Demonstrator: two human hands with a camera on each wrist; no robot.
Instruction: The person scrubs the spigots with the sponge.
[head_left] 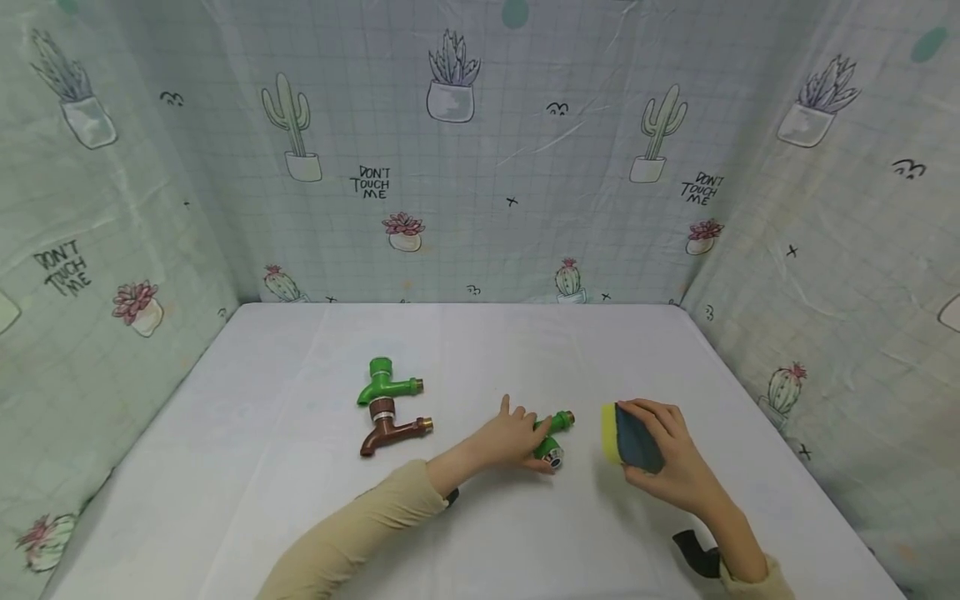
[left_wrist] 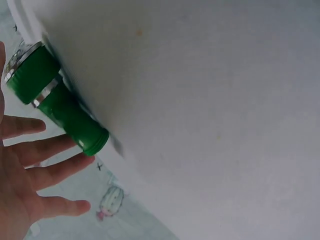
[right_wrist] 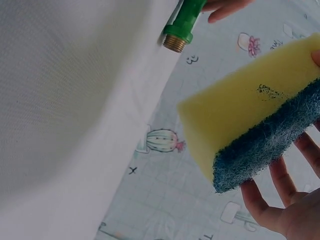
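Right hand (head_left: 675, 467): grip closed on the sponge (head_left: 637, 440), fingers at its far end and thumb at the near end. The sponge appears to be raised above the surface (head_left: 487, 350), to the right of the green tap (head_left: 551, 447). Judged light and soft; it should compress under pressure. The dark scouring layer (right_wrist: 267, 142) looks rough and should resist slipping. Recommended hold: across opposite edges, lightly.

Left hand (head_left: 508, 440): fingers spread and apart, at the green tap without being closed round it; contact at the fingertips is probable. The tap lies on the surface. Judged rigid, heavier than the sponge, smooth and somewhat slippery along the body; breakage unlikely. Recommended hold: round the body beside the ribbed knob (left_wrist: 34, 75), keeping off the brass threaded end (right_wrist: 174, 43), which may scratch.

Outward: a second green tap (head_left: 382, 386) and a brown tap (head_left: 386, 433) lie close together, left of the left hand; contact between them cannot be confirmed. A black curved piece (head_left: 697, 554) lies beside the right forearm, partly covered.
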